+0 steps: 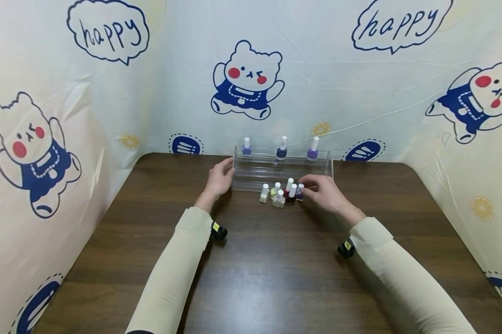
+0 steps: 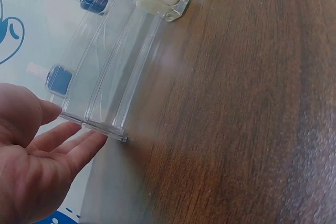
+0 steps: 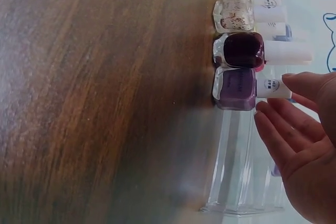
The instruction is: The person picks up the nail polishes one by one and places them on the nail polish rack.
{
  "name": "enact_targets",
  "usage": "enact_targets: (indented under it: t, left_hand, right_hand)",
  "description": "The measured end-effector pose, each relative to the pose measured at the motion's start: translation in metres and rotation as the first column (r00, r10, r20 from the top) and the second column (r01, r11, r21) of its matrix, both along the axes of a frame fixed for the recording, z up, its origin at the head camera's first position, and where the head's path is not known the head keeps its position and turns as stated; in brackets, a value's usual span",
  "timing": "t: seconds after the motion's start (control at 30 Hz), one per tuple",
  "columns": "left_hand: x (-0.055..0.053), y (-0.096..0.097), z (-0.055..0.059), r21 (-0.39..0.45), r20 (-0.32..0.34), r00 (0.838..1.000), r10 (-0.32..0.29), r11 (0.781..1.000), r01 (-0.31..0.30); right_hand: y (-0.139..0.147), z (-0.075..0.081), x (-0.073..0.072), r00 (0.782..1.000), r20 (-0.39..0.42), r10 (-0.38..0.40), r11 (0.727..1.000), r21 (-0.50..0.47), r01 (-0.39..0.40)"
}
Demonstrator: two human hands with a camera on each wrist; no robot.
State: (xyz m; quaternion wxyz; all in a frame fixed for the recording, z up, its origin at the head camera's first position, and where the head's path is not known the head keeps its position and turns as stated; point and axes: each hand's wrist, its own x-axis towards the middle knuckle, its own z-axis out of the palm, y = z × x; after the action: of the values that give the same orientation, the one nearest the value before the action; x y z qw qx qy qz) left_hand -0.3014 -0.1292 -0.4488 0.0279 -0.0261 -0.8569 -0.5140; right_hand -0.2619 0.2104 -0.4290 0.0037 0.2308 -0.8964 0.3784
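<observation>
A clear tiered rack (image 1: 255, 172) stands at the back of the table. My left hand (image 1: 220, 178) is at its left end, with the fingertips against the end panel in the left wrist view. My right hand (image 1: 325, 191) pinches the white cap of a purple nail polish bottle (image 3: 236, 88), thumb on one side and a finger behind. Beside that bottle stand a dark red nail polish (image 3: 242, 50), a glitter one (image 1: 278, 199), a pale cream one (image 1: 264, 194) and a yellow one (image 1: 274, 191), grouped at the rack's front.
On the top tier stand a light blue bottle (image 1: 246, 147), a dark blue bottle (image 1: 281, 149) and a violet bottle (image 1: 312, 150). A printed cloth (image 1: 184, 83) hangs behind and beside the brown wooden table (image 1: 259, 269).
</observation>
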Motion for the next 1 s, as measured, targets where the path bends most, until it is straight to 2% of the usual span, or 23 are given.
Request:
enact_targets:
  t: [0.7,1.0]
  left_hand:
    - [0.0018,-0.0001,0.0024,0.020,0.022,1.000,0.005,1.000,-0.006]
    - [0.0022,-0.0005,0.0014,0.014,0.026,1.000,0.010,1.000,-0.010]
  right_hand:
    - [-0.0051,0.0000,-0.0008,0.997,-0.062,-0.037,0.996,0.074,0.042]
    - [-0.0046,0.0040,0.0020,0.997,-0.060,-0.047,0.995,0.088,0.052]
